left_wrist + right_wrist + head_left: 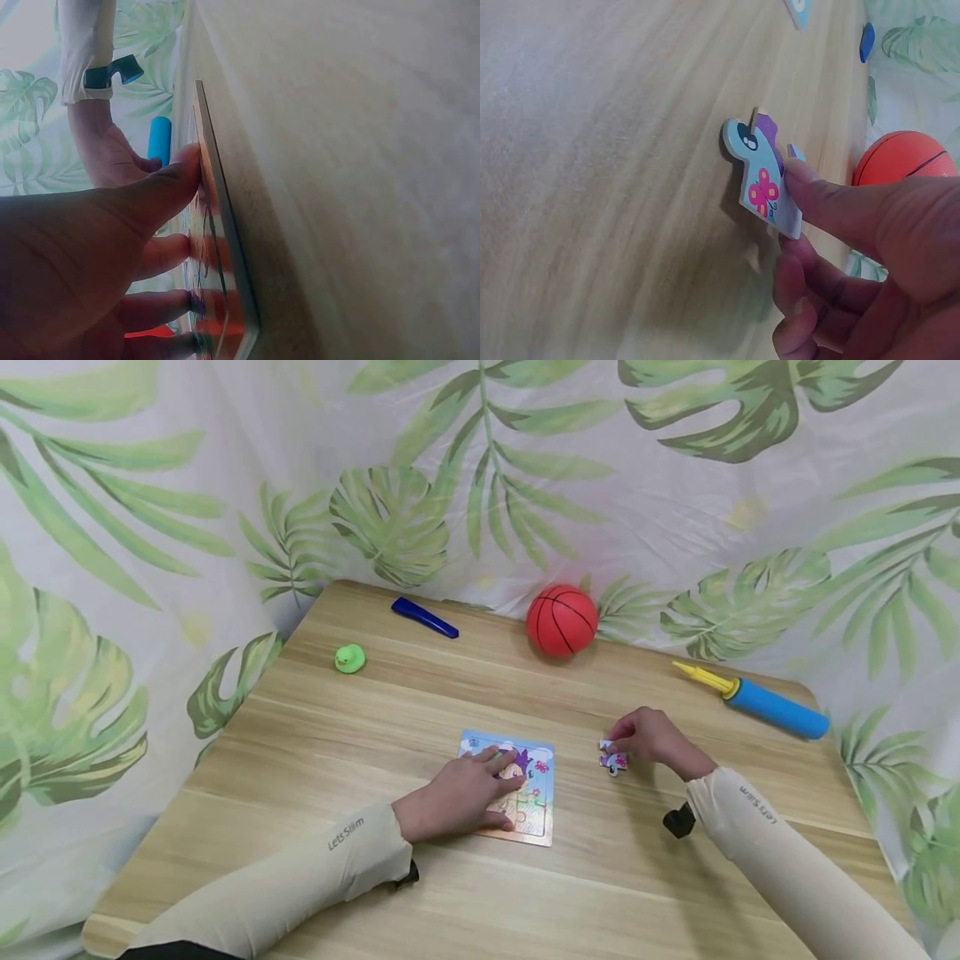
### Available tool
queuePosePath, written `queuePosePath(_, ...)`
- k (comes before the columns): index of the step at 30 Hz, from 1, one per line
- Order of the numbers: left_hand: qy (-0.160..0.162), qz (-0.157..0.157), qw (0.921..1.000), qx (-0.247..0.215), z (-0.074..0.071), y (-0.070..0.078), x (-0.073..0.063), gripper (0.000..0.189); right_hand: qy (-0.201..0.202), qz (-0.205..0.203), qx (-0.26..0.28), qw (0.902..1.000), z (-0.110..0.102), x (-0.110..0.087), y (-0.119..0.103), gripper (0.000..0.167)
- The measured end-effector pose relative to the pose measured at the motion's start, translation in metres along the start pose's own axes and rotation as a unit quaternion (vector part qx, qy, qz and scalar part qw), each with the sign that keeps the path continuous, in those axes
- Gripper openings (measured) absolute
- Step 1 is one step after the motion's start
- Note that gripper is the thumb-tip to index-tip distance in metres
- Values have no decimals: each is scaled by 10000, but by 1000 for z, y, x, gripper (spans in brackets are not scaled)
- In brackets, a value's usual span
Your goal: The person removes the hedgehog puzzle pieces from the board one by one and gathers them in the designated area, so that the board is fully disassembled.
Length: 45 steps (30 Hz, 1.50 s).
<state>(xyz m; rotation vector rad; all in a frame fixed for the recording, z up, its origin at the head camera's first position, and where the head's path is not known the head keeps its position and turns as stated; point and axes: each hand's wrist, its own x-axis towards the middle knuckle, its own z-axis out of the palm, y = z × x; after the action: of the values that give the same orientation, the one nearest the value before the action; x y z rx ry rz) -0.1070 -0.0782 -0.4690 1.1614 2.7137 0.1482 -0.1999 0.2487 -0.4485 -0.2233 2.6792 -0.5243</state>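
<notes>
A square jigsaw puzzle (534, 814) with a cartoon picture lies flat on the table. My left hand (459, 795) rests on it with fingers spread, covering its left part; in the left wrist view, the thumb and fingertips touch the top of the puzzle (214, 247). To the right of the board, my right hand (651, 739) pinches a puzzle piece (765, 180) between thumb and fingers. A pink butterfly and a dark eye shape are printed on that piece. Light blue shows from a second piece (604, 745) close by, partly hidden by the thumb.
A green toy duck (349, 658) and a dark blue bar-shaped object (424, 617) sit at the back left of the wooden table (300, 760). Along the back edge is a red ball (562, 620). A blue and yellow hand pump (776, 707) lies at the right.
</notes>
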Motion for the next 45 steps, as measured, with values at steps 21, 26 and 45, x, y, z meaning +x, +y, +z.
queuePosePath(21,313,-491,9977,-361,-2,2,-4,66,337,-785,-266,9960,-3,-1,-67,12)
queuePosePath(26,274,-571,9976,-295,2,7,-10,66,231,-827,-308,9958,4,4,-84,12)
queuePosePath(45,687,-444,9964,-238,15,12,-15,55,150,-1634,-542,9849,37,13,-115,10)
